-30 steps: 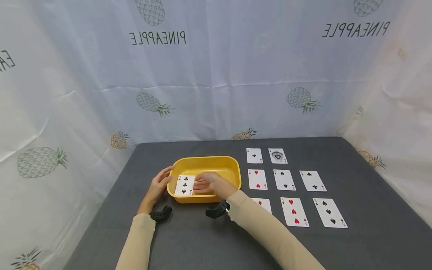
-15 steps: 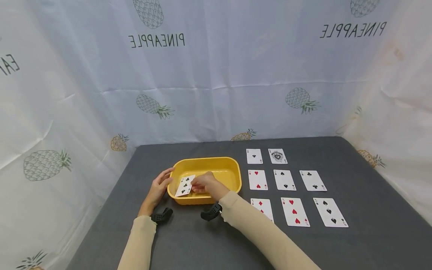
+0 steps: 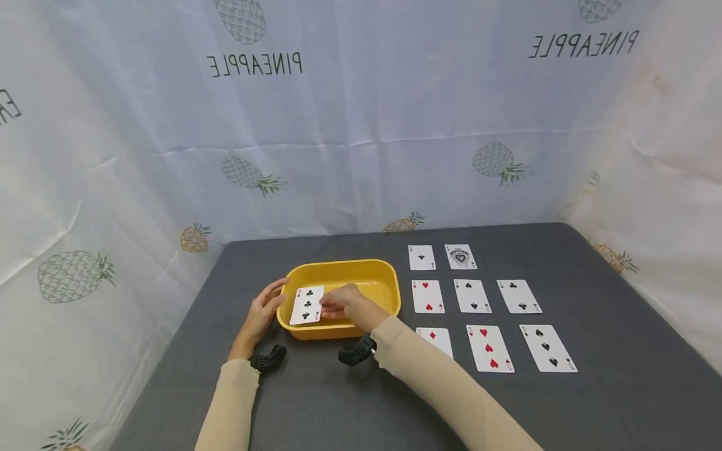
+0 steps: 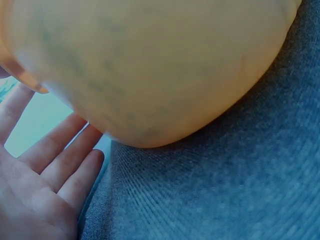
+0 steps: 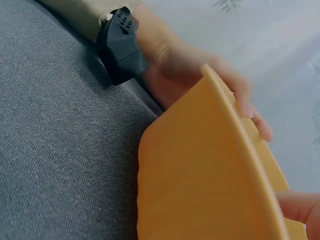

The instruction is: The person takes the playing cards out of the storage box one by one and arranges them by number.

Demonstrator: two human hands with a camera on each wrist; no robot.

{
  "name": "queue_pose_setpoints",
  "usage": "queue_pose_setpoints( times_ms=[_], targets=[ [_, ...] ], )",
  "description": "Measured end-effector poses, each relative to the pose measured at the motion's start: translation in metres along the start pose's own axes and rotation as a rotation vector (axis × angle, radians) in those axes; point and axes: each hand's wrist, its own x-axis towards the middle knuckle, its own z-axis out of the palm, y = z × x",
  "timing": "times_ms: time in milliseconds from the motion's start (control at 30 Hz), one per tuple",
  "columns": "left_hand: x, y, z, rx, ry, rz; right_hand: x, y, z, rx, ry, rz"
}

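Observation:
Thumb and fingers of my right hand [image 3: 351, 305] pinch the right edge of a three of clubs playing card [image 3: 307, 305], over the left part of a yellow plastic tray [image 3: 345, 334]. In the head view the card's face is up. My left hand [image 3: 262, 316] holds the tray's left end, its thumb over the rim; the left wrist view has the left fingers [image 4: 62, 157] along the outside wall of the tray [image 4: 165, 75]. Only a bit of the right hand [image 5: 302, 210] shows in the right wrist view, behind the tray wall [image 5: 195, 170].
Right of the tray, face-up cards lie in rows: an ace of clubs [image 3: 422, 257] and ace of spades [image 3: 460, 257] at the back, several twos, such as the two of hearts [image 3: 428, 296], then threes. The right sleeve [image 3: 445, 376] partly covers a diamond card [image 3: 435, 341]. A pineapple-print curtain [image 3: 350, 175] surrounds the dark table.
My right hand, earlier with loose fingers beside the card, has taken the card's right edge. The card tilted and lifted a little, then turned straighter. The left hand stays at the tray.

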Motion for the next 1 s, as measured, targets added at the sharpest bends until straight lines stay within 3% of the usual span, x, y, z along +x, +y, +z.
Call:
queue_pose_setpoints(
  times_ms=[200, 433, 1000],
  targets=[
    [0.0, 0.001, 0.0, 0.029, 0.01, -0.036, -0.007, -0.004, -0.009, -0.02, -0.022, -0.02],
    [0.0, 0.0, -0.001, 0.015, -0.004, -0.017, -0.018, -0.007, -0.024, -0.024, -0.069, -0.086],
    [0.0, -0.001, -0.003, 0.013, -0.054, 0.026, -0.032, -0.024, -0.054, -0.008, -0.063, -0.082]
  ],
)
